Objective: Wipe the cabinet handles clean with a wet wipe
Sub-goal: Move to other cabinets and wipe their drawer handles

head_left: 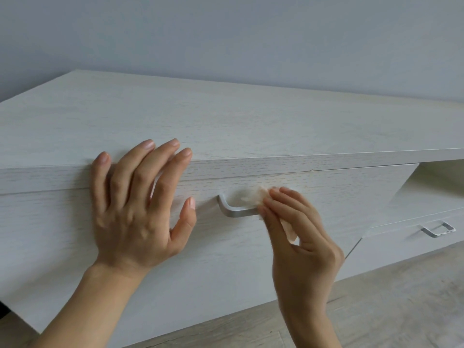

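Observation:
A low white wood-grain cabinet [226, 126] fills the view. On its front drawer sits a silver bar handle [234, 210]. My right hand [298, 237] pinches a crumpled white wet wipe [253, 197] and holds it against the right part of that handle, hiding the handle's right end. My left hand [136, 204] lies flat with spread fingers on the drawer front and top edge, left of the handle. A second silver handle [438, 230] sits on a lower drawer at the far right.
An open recess [437, 177] lies under the cabinet top at the right. Light wooden floor [389, 302] runs along the bottom right. A plain pale wall [226, 33] stands behind the cabinet.

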